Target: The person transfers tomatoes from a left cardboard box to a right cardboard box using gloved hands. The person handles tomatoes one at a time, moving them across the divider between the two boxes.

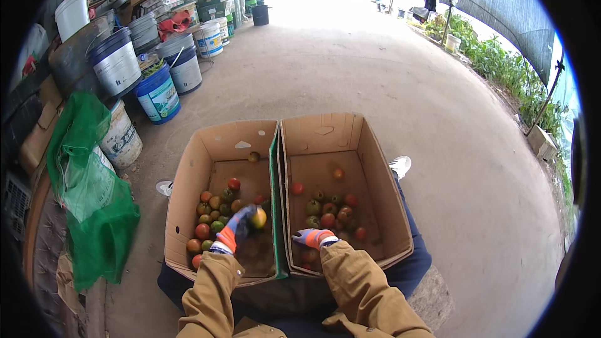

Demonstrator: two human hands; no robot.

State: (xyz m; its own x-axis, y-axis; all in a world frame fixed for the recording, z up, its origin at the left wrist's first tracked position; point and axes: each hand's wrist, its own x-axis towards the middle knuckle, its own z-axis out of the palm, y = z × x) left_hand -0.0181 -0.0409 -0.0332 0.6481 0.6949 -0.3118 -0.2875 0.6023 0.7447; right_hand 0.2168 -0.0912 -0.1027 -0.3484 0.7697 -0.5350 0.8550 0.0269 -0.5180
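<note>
Two open cardboard boxes stand side by side before me: the left box (pixel 188 188) and the right box (pixel 382 197). My left hand (pixel 242 222), in a blue and orange work glove, is inside the left box. It grips a yellow-orange tomato (pixel 259 218), slightly blurred. Red, green and mottled tomatoes (pixel 215 203) lie below and left of that hand. Over the near left part of the right box is my right hand (pixel 310 237), gloved alike, beside the shared walls. Its fingertips are too small to tell whether they hold anything. More tomatoes (pixel 327 219) lie just beyond it.
A green mesh bag (pixel 101 234) drapes at the left. Several buckets (pixel 159 94) and stacked crates (pixel 216 2) line the left wall. Concrete floor (pixel 338 70) stretches ahead. Along the right edge grow green plants (pixel 497 61) under a shade net (pixel 507 9).
</note>
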